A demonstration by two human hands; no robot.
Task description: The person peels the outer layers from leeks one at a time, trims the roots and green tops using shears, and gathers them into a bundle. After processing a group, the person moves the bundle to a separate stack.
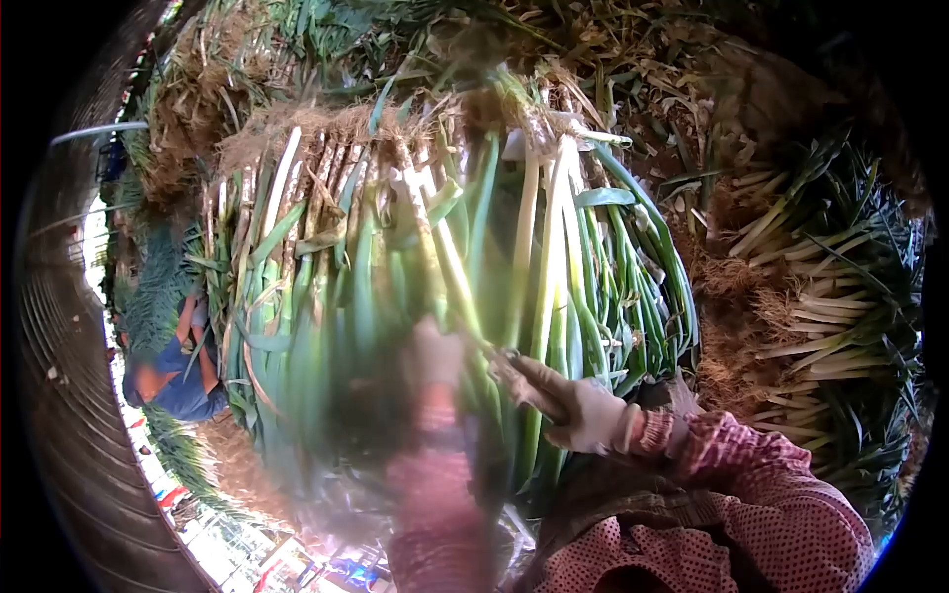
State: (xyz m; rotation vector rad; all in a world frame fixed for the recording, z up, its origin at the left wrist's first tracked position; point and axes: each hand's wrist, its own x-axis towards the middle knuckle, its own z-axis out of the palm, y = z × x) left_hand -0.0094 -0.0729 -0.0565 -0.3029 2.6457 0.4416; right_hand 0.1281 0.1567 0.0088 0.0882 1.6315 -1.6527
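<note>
Large green onions (363, 262) lie side by side in a thick layer before me, roots at the far end and green leaves toward me. My right hand (578, 405), in a pale glove, reaches in from the right with its fingers closed around the lower part of a green onion stalk (455, 272). Close beside it on the left, my left hand (435, 356), also gloved, is over the stalks and smeared by motion. Its fingers cannot be made out. A paler stripped stalk (547, 237) lies just right of the one in my right hand.
More green onions (830, 316) lie in a row on the right, roots inward. Loose dry leaves (672, 49) and roots cover the ground at the back. At the left, another person (178, 376) in blue bends beside a ribbed curved wall (79, 395).
</note>
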